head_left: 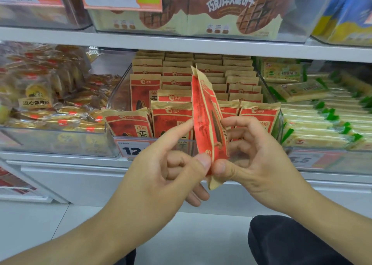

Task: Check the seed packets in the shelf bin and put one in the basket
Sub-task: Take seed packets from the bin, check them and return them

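A red and tan seed packet [205,112] stands upright and edge-on in front of the shelf bin, held by both hands. My left hand [169,164] pinches its lower edge with thumb and index finger. My right hand [251,160] pinches the same lower end from the other side, thumb in front and fingers behind. Behind it, the clear shelf bin [118,95] holds several rows of matching seed packets [171,116] standing upright. No basket is in view.
A clear bin of wrapped yellow pastries [46,103] sits to the left and a bin of green-and-cream wafer packs [322,120] to the right. Chocolate biscuit boxes [231,9] fill the shelf above. Price tags [130,150] hang on the shelf edge. My dark trouser knee [291,242] shows at lower right.
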Tool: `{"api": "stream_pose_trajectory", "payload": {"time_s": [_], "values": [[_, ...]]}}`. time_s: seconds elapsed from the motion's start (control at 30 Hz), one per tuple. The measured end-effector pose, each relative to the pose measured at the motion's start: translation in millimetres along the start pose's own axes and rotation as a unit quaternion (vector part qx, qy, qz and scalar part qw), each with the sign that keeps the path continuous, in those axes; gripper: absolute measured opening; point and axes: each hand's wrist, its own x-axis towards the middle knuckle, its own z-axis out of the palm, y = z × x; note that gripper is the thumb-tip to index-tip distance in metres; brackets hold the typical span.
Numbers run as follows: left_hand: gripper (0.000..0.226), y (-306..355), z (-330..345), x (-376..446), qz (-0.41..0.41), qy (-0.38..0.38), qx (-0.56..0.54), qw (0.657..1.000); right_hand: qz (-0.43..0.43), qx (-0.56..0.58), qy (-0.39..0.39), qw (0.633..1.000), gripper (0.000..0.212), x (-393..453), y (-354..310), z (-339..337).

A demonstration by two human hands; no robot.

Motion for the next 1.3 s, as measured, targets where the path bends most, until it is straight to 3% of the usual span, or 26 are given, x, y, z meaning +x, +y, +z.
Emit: {"api": "stream_pose_trajectory", "payload": {"time_s": [0.17,0.27,0.4,0.47,0.53,0.7,0.87,1.07,1.27,1.3], "values": [[0.038,3.6,2.3,5.4,-0.020,0.055,0.004,0.998,-0.067,-0.113,0.043,0.990,0.076,-9.6,-6.1,1.5],[0.035,-0.9,-2.4,9.1,-0.018,0.053,0.032,0.998,-0.092,-0.090,0.060,0.990,0.074,-11.7,-9.4,0.4],[0.028,-8.9,-10.2,12.8,-0.029,0.018,0.037,0.999,-0.017,0.015,0.071,0.997,0.062,-6.3,-17.0,-5.3],[0.031,-11.5,-12.2,13.9,-0.052,0.011,-0.003,0.999,-0.002,0.001,0.053,0.999,0.041,-4.8,-21.4,-7.7],[0.032,-11.9,-12.4,14.6,-0.077,0.014,-0.038,0.996,0.009,-0.025,0.041,0.999,0.033,-5.1,-24.7,-10.0],[0.032,-13.2,-12.7,14.5,-0.089,0.016,-0.047,0.995,0.047,-0.054,0.000,0.997,0.038,-2.6,-27.6,-18.5],[0.031,-17.9,-15.9,17.8,-0.084,-0.012,0.001,0.996,0.051,-0.010,-0.038,0.998,0.037,-4.6,-30.0,-19.9],[0.061,-21.2,-8.6,12.9,-0.040,-0.027,0.092,0.995,0.053,-0.049,-0.059,0.996,0.040,-7.4,-25.4,-17.3],[0.061,-18.5,-1.5,18.6,-0.073,-0.041,0.026,0.996,0.021,-0.070,-0.052,0.996,0.039,-12.9,-17.9,-4.0],[0.053,-18.7,-1.1,18.1,-0.086,-0.039,0.011,0.996,0.013,-0.056,-0.055,0.997,0.035,-13.3,-16.8,-2.4]]}}
